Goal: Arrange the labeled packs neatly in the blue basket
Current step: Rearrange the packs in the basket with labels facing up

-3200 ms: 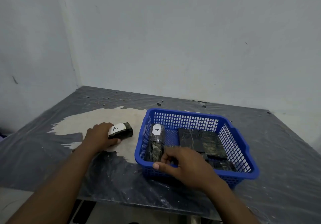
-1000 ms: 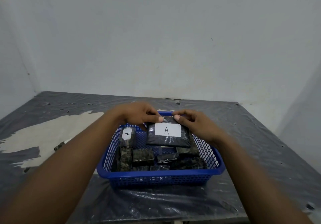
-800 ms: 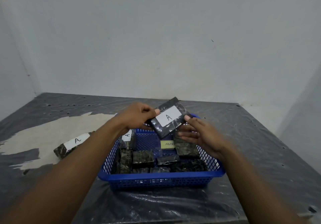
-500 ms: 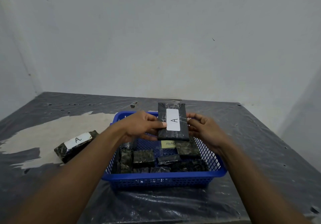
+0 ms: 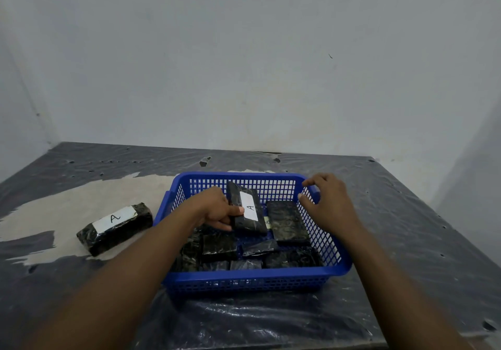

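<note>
Left hand [image 5: 217, 211] is gripping the labeled pack [image 5: 248, 210] by its long edge inside the blue basket [image 5: 252, 277]; film-wrapped, it looks firm yet slippery. Right hand [image 5: 329, 200] is hovering open and empty at the rim.

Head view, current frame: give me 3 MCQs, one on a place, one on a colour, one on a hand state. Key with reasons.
1. Where is the labeled pack outside the basket?
A) on the table left of the basket
B) behind the basket
C) on the basket rim

2. What colour is the basket?
A) red
B) blue
C) green

3. What is the right hand doing?
A) gripping a pack
B) flat on the table
C) open, holding nothing

Key:
1 A: the loose pack lies on the table left of the basket.
2 B: its mesh walls are blue.
3 C: the right hand is spread at the right rim; the left hand holds the upright pack.
</note>
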The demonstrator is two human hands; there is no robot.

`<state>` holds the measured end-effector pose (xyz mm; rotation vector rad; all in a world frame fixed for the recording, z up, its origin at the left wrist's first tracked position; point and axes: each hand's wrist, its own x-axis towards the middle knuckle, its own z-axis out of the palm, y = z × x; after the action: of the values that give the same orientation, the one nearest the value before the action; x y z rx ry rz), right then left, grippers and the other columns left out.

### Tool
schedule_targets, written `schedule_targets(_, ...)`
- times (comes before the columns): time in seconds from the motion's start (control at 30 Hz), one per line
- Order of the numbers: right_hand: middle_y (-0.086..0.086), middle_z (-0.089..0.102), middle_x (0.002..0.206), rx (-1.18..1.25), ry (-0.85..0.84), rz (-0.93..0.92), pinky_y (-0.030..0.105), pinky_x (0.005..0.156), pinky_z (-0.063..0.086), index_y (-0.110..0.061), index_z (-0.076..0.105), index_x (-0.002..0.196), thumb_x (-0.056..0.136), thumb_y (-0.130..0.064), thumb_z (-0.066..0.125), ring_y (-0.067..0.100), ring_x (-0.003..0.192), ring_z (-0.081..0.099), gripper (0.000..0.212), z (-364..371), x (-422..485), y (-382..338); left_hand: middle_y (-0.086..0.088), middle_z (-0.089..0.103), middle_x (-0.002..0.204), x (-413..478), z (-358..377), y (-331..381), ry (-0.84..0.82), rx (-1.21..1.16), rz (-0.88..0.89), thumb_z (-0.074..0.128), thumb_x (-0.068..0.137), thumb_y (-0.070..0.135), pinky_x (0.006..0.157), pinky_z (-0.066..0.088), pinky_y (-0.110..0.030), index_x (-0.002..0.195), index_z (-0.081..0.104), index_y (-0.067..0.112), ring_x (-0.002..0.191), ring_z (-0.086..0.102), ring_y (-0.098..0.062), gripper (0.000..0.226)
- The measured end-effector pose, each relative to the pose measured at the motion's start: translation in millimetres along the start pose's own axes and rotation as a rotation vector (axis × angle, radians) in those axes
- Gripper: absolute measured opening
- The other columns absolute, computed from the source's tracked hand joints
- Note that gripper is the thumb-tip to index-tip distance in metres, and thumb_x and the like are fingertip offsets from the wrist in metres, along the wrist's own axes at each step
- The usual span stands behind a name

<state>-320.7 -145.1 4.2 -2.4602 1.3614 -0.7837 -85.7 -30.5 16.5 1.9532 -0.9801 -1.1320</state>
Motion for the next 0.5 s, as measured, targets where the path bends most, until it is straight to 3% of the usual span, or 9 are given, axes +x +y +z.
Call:
schedule_targets(0.1,0.008,0.041,0.149,0.056,-0.17,0.075,0.038,0.11,0.038,-0.017,0.056,0.137,0.093,-0.039,0.069,0.026,0.136,0.044,0.051,4,-8,7,-0.009,0.068,0.082,7,7,5,-0.033,0.044,-0.044,0.072,0.088,0.015,0.05,0.059,-0.023,0.078,0.062,0.008,0.073,0.068,-0.017,0.015)
schedule_targets(0.23,0.003,0.037,0.153,0.06,-0.143,0.065,0.035,0.108,0.04,-0.017,0.053,0.14,0.093,-0.036,0.069,0.023,0.134,0.048,0.053,8,-12,10,-0.009,0.069,0.09,12,6,7,-0.076,0.112,-0.069,0.071,0.088,0.015,0.056,0.061,-0.025,0.084,0.063,0.011,0.08,0.068,-0.018,0.01)
schedule_targets(0.33,0.003,0.037,0.153,0.06,-0.132,0.067,0.031,0.106,0.041,-0.016,0.053,0.14,0.093,-0.03,0.07,0.021,0.13,0.051,0.052,8,-12,9,-0.006,0.068,0.084,14,4,5,-0.064,0.201,-0.07,0.072,0.088,0.023,0.055,0.06,-0.023,0.083,0.063,0.012,0.073,0.066,-0.014,0.015)
schedule_targets(0.4,0.002,0.038,0.152,0.055,-0.124,0.058,0.029,0.103,0.042,-0.017,0.053,0.139,0.093,-0.03,0.071,0.02,0.127,0.052,0.051,9,-12,10,-0.004,0.07,0.083,15,4,2,-0.073,0.308,-0.072,0.071,0.087,0.033,0.062,0.059,-0.026,0.083,0.064,0.013,0.073,0.066,-0.013,0.022)
schedule_targets(0.5,0.001,0.036,0.154,0.058,-0.125,0.06,0.03,0.103,0.043,-0.019,0.054,0.139,0.091,-0.032,0.073,0.02,0.128,0.052,0.053,9,-13,10,-0.006,0.07,0.092,18,6,-1,-0.07,0.5,-0.062,0.069,0.084,0.048,0.081,0.051,-0.036,0.089,0.068,0.011,0.088,0.064,-0.022,0.038)
